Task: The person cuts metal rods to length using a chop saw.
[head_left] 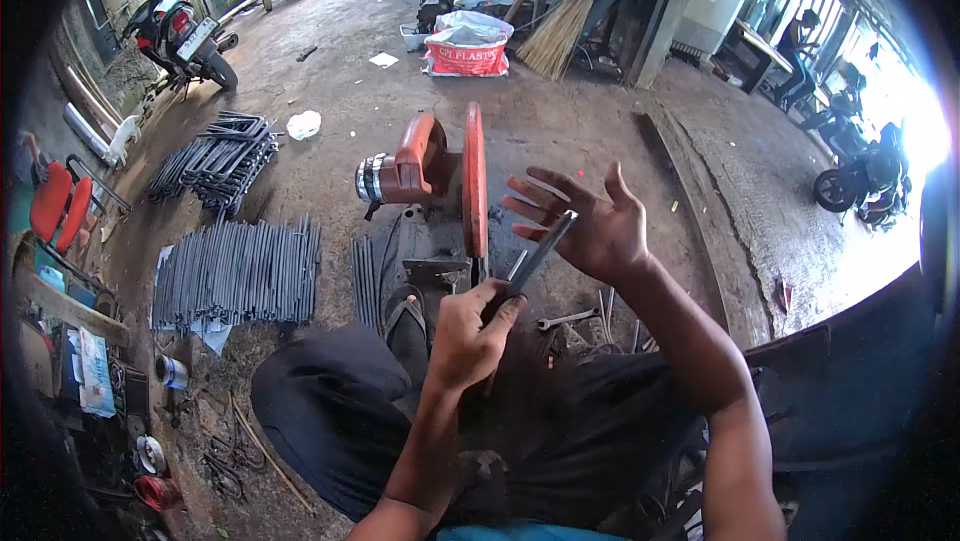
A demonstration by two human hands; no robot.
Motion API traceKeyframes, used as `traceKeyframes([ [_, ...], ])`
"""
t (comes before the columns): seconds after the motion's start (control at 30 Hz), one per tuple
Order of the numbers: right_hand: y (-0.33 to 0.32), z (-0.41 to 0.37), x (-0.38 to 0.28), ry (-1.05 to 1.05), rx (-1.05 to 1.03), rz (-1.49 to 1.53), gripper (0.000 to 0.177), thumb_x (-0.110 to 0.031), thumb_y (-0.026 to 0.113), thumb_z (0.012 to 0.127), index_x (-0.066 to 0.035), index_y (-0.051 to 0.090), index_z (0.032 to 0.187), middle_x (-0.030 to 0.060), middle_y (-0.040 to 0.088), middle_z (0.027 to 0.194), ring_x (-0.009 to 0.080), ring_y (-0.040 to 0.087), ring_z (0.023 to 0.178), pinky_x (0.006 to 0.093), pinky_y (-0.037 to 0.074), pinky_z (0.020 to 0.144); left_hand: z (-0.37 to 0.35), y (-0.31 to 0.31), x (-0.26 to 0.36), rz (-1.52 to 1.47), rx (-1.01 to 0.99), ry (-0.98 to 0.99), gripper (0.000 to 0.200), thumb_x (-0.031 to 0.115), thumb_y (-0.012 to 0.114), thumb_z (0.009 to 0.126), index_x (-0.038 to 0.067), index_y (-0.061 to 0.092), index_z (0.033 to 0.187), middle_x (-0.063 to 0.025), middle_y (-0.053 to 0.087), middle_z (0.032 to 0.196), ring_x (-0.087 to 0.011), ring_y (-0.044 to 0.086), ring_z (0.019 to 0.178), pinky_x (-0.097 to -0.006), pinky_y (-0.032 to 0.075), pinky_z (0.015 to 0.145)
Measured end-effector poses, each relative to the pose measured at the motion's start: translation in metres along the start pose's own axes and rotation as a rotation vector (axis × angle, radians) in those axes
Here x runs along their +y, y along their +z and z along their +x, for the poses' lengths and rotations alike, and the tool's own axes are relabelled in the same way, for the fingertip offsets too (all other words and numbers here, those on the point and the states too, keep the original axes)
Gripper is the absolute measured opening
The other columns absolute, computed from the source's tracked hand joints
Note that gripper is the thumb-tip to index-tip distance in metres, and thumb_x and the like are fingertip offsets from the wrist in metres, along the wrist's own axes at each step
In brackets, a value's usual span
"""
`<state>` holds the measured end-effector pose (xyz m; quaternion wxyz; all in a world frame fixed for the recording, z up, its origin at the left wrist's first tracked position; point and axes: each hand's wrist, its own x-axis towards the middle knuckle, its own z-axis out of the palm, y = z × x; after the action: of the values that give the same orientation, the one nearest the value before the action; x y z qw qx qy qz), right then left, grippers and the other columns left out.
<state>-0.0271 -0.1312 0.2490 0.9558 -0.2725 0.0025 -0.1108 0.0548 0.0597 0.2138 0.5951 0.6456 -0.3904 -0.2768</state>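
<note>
My left hand [470, 336] is closed around a short bundle of grey metal rods [540, 253], which tilts up to the right with bright cut ends at the top. My right hand [595, 226] is open beside the rods' upper end, fingers spread and palm showing, holding nothing. Just beyond my hands stands a red cut-off machine [421, 156] with its orange-red disc guard [474, 181] upright. A wide row of grey rods [235, 273] lies on the floor at the left, and a few more rods [365, 281] lie beside the machine's base.
Bent metal pieces [225, 156] are piled at the left. A wrench [567, 319] lies near my right knee. Farther off are a red-and-white sack [467, 51], a broom [562, 31] and a parked motorcycle [187, 41]. A person [797, 56] sits at the far right.
</note>
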Motion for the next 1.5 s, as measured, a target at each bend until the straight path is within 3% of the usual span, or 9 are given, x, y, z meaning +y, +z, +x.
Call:
traceKeyframes([
  [0.27, 0.004, 0.003, -0.006, 0.002, 0.047, 0.035, 0.090, -0.068, 0.014, 0.085, 0.005, 0.027, 0.137, 0.0254, 0.032, 0.140, 0.0396, 0.029, 0.131, 0.0487, 0.023, 0.107, 0.008, 0.011, -0.017, 0.069, 0.001, -0.041, 0.019, 0.013, 0.059, 0.086, -0.005, 0.062, 0.091, -0.0119, 0.056, 0.060, -0.0111, 0.048, 0.055, -0.0296, 0.038, 0.052],
  [0.33, -0.004, 0.004, -0.006, 0.009, 0.031, 0.056, 0.090, -0.068, 0.018, 0.085, 0.004, 0.026, 0.138, 0.0254, 0.031, 0.141, 0.0391, 0.029, 0.131, 0.0485, 0.022, 0.107, 0.010, 0.014, -0.021, 0.068, -0.053, -0.045, 0.021, 0.017, 0.055, 0.091, -0.002, 0.063, 0.094, 0.0002, 0.055, 0.064, -0.0060, 0.047, 0.055, -0.0227, 0.036, 0.050],
  [0.97, -0.023, 0.003, -0.008, 0.083, 0.028, 0.079, 0.089, -0.068, 0.022, 0.086, 0.005, 0.030, 0.136, 0.0267, 0.036, 0.137, 0.0396, 0.034, 0.128, 0.0480, 0.023, 0.107, 0.013, 0.024, -0.029, -0.258, -0.158, -0.238, 0.022, 0.015, 0.047, 0.094, -0.002, 0.061, 0.095, 0.0005, 0.052, 0.068, -0.0071, 0.045, 0.057, -0.0224, 0.035, 0.052],
  [1.17, -0.026, 0.000, -0.011, 0.089, 0.142, 0.020, 0.090, -0.069, 0.013, 0.085, 0.004, 0.034, 0.134, 0.0263, 0.040, 0.134, 0.0400, 0.038, 0.125, 0.0496, 0.024, 0.106, 0.012, 0.020, -0.028, -0.552, -0.080, -0.335, 0.022, 0.009, 0.042, 0.089, -0.001, 0.059, 0.099, -0.0028, 0.056, 0.072, -0.0118, 0.054, 0.061, -0.0233, 0.043, 0.056],
  [1.23, -0.029, -0.001, -0.012, 0.105, 0.127, 0.009, 0.088, -0.068, 0.016, 0.086, 0.004, 0.035, 0.134, 0.0269, 0.041, 0.133, 0.0408, 0.039, 0.124, 0.0502, 0.026, 0.105, 0.013, 0.021, -0.017, -0.801, 0.031, -0.295, 0.021, 0.011, 0.041, 0.092, 0.000, 0.054, 0.103, -0.0061, 0.056, 0.077, -0.0160, 0.054, 0.065, -0.0252, 0.042, 0.060],
  [1.27, -0.032, -0.002, -0.012, 0.120, 0.111, -0.001, 0.086, -0.067, 0.018, 0.087, 0.004, 0.035, 0.134, 0.0275, 0.041, 0.132, 0.0417, 0.040, 0.122, 0.0509, 0.027, 0.104, 0.017, 0.017, -0.021, -0.896, 0.004, -0.187, 0.016, 0.012, 0.042, 0.094, 0.001, 0.050, 0.103, -0.0118, 0.058, 0.083, -0.0253, 0.061, 0.073, -0.0345, 0.050, 0.070],
  [1.37, -0.044, -0.005, -0.010, 0.168, 0.090, -0.079, 0.085, -0.066, 0.017, 0.088, 0.004, 0.042, 0.129, 0.0268, 0.048, 0.126, 0.0434, 0.047, 0.115, 0.0524, 0.032, 0.099, 0.016, 0.019, -0.020, -1.178, 0.335, -0.170, 0.016, 0.015, 0.045, 0.094, 0.001, 0.049, 0.100, -0.0127, 0.060, 0.088, -0.0304, 0.063, 0.084, -0.0454, 0.051, 0.082],
  [1.4, -0.045, -0.006, -0.009, 0.168, 0.090, -0.075, 0.085, -0.066, 0.017, 0.088, 0.004, 0.042, 0.129, 0.0268, 0.048, 0.126, 0.0434, 0.047, 0.115, 0.0524, 0.032, 0.099, 0.018, 0.012, -0.031, -1.232, 0.281, -0.056, 0.014, 0.013, 0.046, 0.094, 0.000, 0.049, 0.098, -0.0133, 0.061, 0.093, -0.0324, 0.062, 0.096, -0.0517, 0.050, 0.089],
  [1.5, -0.042, -0.010, -0.008, 0.234, 0.059, -0.074, 0.084, -0.066, 0.015, 0.088, 0.003, 0.047, 0.123, 0.0257, 0.054, 0.119, 0.0435, 0.053, 0.107, 0.0529, 0.037, 0.093, 0.018, 0.002, -0.031, -1.210, 0.393, -0.008, 0.011, 0.011, 0.047, 0.093, 0.001, 0.051, 0.096, -0.0130, 0.061, 0.094, -0.0306, 0.061, 0.100, -0.0479, 0.054, 0.086],
])
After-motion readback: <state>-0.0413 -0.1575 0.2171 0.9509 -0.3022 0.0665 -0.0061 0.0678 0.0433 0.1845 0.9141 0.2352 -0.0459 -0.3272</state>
